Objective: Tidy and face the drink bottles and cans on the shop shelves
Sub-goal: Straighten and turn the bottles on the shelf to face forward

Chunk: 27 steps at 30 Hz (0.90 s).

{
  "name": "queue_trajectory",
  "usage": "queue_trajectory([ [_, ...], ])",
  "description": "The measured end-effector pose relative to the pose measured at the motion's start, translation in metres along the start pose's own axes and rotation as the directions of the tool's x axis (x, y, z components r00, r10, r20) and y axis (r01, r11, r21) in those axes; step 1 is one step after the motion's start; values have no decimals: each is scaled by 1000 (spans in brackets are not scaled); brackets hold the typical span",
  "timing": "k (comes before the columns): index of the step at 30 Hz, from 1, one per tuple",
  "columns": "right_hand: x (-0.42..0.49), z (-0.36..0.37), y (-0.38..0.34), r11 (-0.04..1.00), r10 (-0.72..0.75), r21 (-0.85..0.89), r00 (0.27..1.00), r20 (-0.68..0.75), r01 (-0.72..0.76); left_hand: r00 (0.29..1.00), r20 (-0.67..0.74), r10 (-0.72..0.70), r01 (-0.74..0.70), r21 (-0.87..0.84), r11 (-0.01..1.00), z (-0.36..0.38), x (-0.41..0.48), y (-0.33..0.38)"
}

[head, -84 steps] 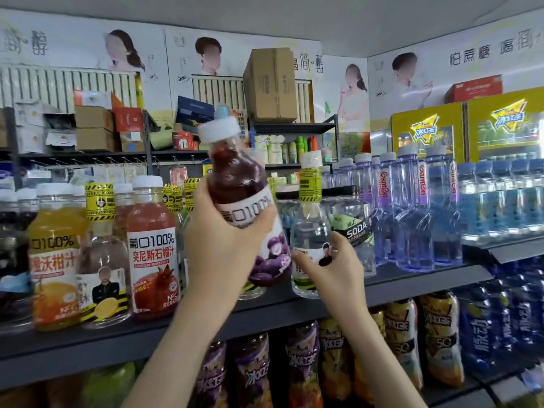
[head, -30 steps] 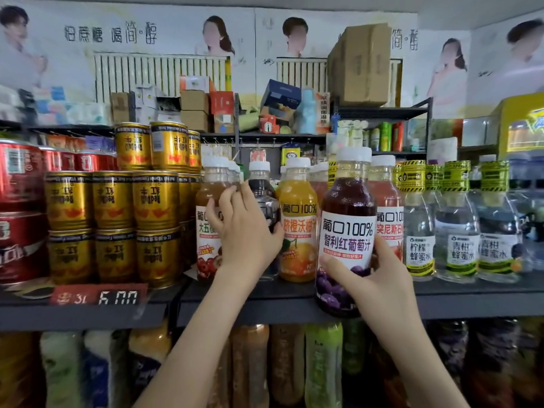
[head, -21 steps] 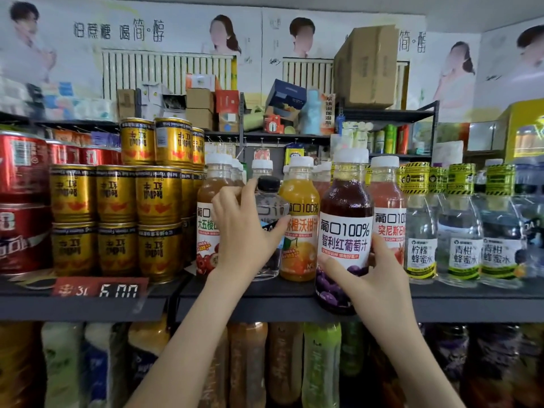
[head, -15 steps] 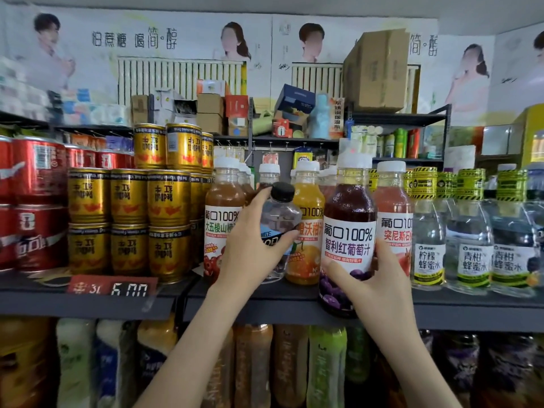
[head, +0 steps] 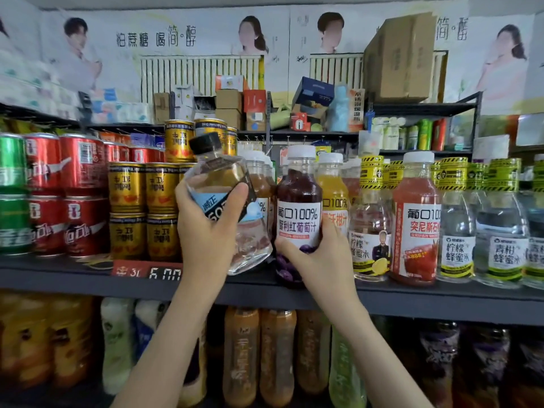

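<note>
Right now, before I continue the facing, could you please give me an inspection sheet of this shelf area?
Surface: dark grey shelf, crowded with drinks; a red price tag on its front edge.
Job's things: clear bottle with black cap, lifted and tilted left; grape juice bottle upright at the front edge, label forward; gold cans stacked, red cans to their left.
Clutter: one lemon honey-water bottle stands among the juices.
Grippers: left hand grips the clear bottle; right hand holds the grape juice bottle low down.
Cables: nothing seen.
Surroundings: wall posters, cardboard boxes on a far rack, more bottles on the shelf below.
</note>
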State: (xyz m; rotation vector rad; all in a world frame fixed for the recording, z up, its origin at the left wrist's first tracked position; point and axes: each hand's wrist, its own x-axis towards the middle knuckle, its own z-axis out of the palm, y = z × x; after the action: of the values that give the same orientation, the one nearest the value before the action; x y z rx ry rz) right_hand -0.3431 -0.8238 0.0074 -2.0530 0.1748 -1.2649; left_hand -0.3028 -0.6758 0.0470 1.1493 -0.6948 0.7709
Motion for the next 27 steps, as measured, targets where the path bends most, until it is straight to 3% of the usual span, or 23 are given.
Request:
queue_trajectory([
  [5,10,18,-4,983,-31,-180,1000,-6,29,972,137,-193,198,-19,980,-14,-1,-8],
  [9,12,25,-6,976,-49,-215,998,-48,38,924,236,-301,316,-27,948,-18,-1,-15],
  [12,6,18,-11,989,-96,-125,991,-91,85,910,285,-300,315,-7,949,-12,-6,-13],
  [14,-3,1,-16,991,-126,30,988,-93,129,909,319,-269,278,17,960,-4,-12,-10],
  [17,-21,-38,-23,954,-132,279,990,48,114,891,396,-221,240,3,971,17,-28,1],
  [20,-33,-77,-15,975,-100,215,971,215,53,862,472,-183,222,-27,975,47,-46,16],
  [27,-42,-179,29,990,50,124,989,139,-67,754,633,-177,284,-71,956,143,-102,49],
])
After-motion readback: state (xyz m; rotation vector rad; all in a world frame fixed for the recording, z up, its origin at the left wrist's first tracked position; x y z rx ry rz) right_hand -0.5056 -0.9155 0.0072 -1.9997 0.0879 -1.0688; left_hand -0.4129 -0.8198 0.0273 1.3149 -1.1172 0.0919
